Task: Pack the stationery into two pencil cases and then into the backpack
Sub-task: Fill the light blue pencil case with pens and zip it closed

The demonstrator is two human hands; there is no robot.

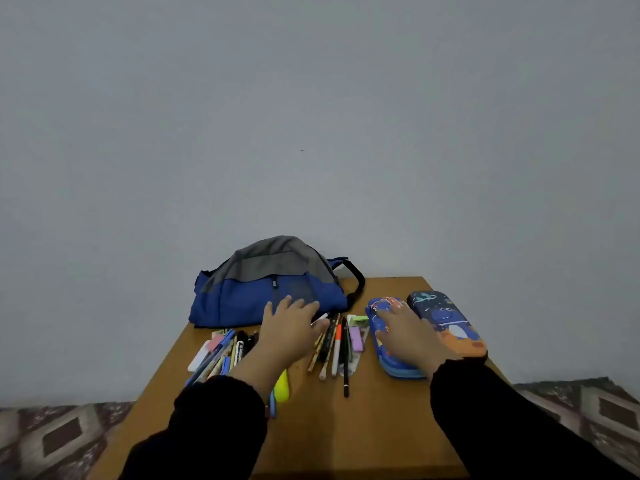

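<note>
- Blue and grey fabric backpack (266, 289): lies at the far edge of the brown wooden table (346, 427), looks closed, last in the packing order
- Two hard blue printed pencil cases (446, 323): side by side at right, both shut, within reach
- Loose pens, pencils and erasers (332, 344): spread between backpack and cases, unpacked
- Left hand (289, 327): fingers spread over the pens, nothing gripped
- Right hand (407, 329): flat on the nearer case, likely steadying it for opening

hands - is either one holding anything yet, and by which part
Nothing is held. The left hand hovers open over the pens; the right hand rests flat on a pencil case.
</note>
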